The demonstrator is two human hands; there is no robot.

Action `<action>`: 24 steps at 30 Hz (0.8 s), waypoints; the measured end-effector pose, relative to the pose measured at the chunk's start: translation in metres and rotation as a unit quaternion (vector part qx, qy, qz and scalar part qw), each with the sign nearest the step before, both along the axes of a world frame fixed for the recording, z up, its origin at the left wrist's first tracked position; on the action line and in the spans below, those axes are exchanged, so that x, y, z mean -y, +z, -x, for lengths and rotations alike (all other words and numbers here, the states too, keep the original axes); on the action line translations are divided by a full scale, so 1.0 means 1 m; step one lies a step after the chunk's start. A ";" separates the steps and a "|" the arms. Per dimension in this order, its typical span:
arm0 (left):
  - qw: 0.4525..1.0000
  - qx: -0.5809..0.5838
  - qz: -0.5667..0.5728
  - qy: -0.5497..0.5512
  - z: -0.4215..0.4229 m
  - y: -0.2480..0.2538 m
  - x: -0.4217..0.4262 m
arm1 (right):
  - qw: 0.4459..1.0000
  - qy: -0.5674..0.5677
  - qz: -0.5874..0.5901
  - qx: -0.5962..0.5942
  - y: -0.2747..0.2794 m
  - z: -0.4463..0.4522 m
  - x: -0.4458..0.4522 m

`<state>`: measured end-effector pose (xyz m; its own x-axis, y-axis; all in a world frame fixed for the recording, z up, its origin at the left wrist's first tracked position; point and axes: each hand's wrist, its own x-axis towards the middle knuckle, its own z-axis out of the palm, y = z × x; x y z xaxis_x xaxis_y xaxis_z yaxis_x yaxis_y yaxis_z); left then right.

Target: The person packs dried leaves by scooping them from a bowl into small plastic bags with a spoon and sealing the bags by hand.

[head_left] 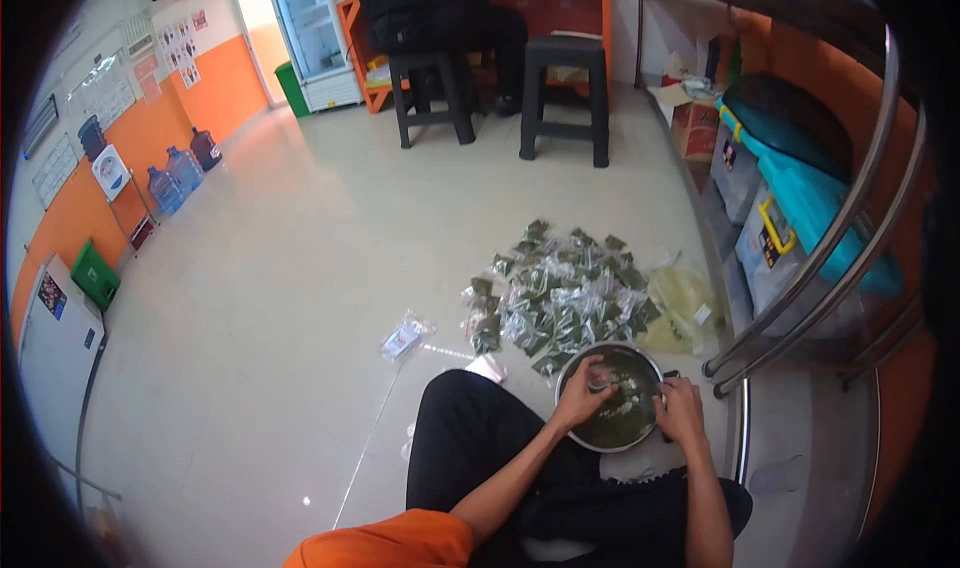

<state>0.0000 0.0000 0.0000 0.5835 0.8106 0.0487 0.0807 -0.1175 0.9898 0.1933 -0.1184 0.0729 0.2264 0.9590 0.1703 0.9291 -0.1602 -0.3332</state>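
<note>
A round metal pot (567,426) with green contents stands on the floor in front of my crossed legs. My left hand (583,392) reaches over its left side, with the fingers closed round a small clear cup-like item (600,378). At the right rim, beside the dark handle (669,376), my right hand (680,408) has its fingers bent together; what they hold, if anything, is too small to name. Just beyond the pot lies a spread pile of small clear bags with green contents (565,303). A yellowish plastic bag (685,303) lies to the pile's right.
Left of the pile are a small plastic packet (402,340) and a white item (487,369). A metal rack (850,218) with lidded boxes (790,258) rises at the right. Farther off, a person in dark clothes (430,13) sits on a stool (432,93), near another stool (565,93).
</note>
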 end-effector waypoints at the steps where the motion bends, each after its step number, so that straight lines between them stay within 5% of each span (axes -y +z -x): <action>1: 0.999 0.034 0.013 0.002 -0.006 -0.005 -0.007 | 0.986 0.016 -0.163 0.005 0.001 0.004 -0.013; 2: 0.997 0.066 0.031 0.004 -0.012 -0.011 -0.017 | 0.979 0.016 -0.194 -0.060 0.003 0.010 -0.024; 3: 0.999 0.027 0.046 0.003 0.019 0.003 0.023 | 0.956 -0.021 -0.113 -0.268 0.016 0.051 0.015; 5: 0.978 0.090 0.183 -0.035 0.010 0.024 0.028 | 0.919 -0.035 -0.155 -0.360 0.022 0.073 0.015; 13: 0.970 0.092 0.182 -0.135 0.005 0.023 0.028 | 0.926 -0.052 -0.148 -0.343 0.031 0.077 0.014; 24: 0.957 0.132 0.219 -0.134 0.011 0.032 0.019 | 0.932 -0.060 -0.176 -0.312 0.022 0.059 0.012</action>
<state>-0.0108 -0.0189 0.0318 0.7874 0.6104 -0.0865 -0.1546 0.3314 0.9307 0.1342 -0.1303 0.0952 0.4883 0.8302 0.2691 0.5200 -0.0291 -0.8537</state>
